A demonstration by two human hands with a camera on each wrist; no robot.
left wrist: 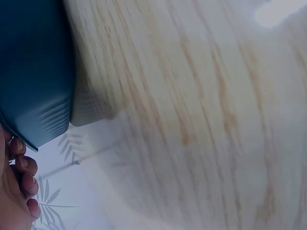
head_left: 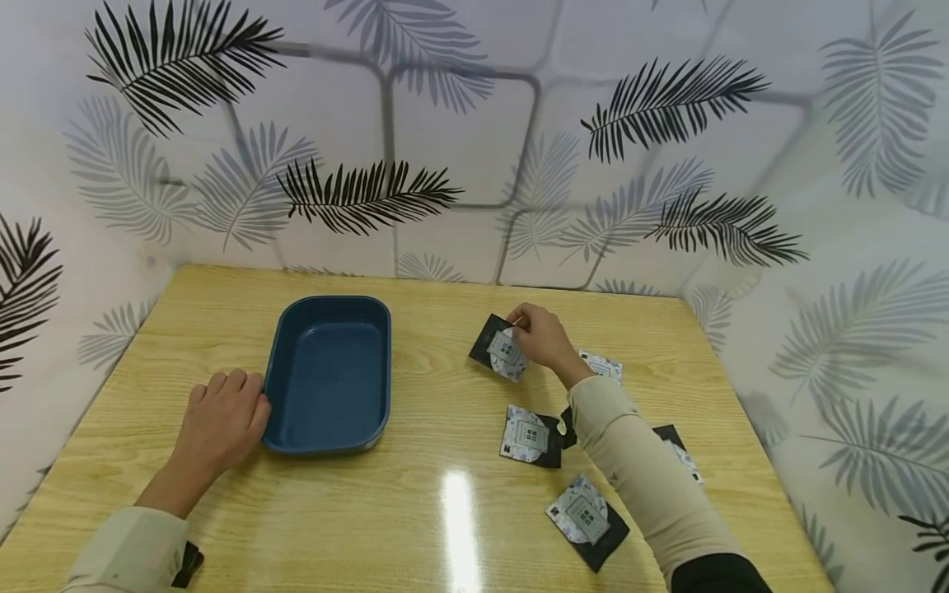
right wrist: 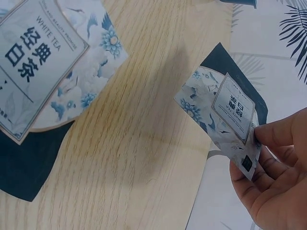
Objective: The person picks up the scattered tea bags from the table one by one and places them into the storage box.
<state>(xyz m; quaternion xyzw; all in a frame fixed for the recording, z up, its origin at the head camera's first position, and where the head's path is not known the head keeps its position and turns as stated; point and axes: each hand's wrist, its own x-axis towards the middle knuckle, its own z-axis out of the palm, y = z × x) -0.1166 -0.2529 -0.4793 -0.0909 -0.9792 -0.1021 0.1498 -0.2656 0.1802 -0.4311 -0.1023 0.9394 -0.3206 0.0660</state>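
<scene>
A dark blue rectangular plastic tub point(head_left: 329, 387) stands on the left half of the wooden table. My left hand point(head_left: 226, 416) grips its left rim, and the left wrist view shows curled fingers point(left wrist: 29, 184) at the tub's edge. To the right of the tub, my right hand point(head_left: 544, 338) pinches a white tea packet point(head_left: 500, 349) by one corner. This packet point(right wrist: 232, 108) is dark with a pale blue-flowered label, and it is held tilted above the table. Another white tea packet point(head_left: 530, 436) lies nearer to me, below the right hand.
More tea packets lie on the table's right side: one near the front point(head_left: 586, 519), one beyond the right forearm point(head_left: 678, 453) and one partly hidden behind the wrist point(head_left: 602, 366). A leaf-patterned wall covering point(head_left: 460, 148) rises behind the table point(head_left: 437, 329).
</scene>
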